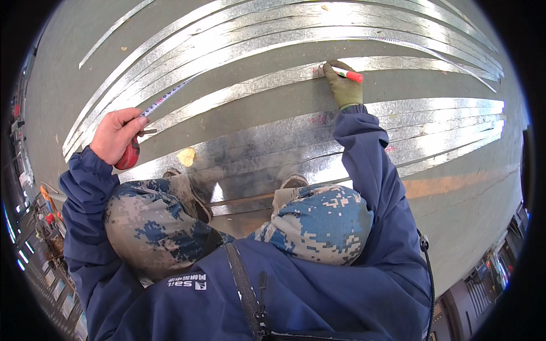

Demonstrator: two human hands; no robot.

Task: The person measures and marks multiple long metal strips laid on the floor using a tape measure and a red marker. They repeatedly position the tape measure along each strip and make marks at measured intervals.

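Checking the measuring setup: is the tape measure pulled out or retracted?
Pulled out. The left hand holds the red tape measure, its blade running along the metal strips toward the gloved right hand.

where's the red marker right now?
Head view, upper right: the red-capped marker is in the gloved right hand, its tip on a galvanized metal strip by a red mark. The tape measure is in the left hand, far left.

Grey concrete floor (68, 68) with long shiny galvanized metal strips (273, 40) side by side, one yellow leaf (186, 156).
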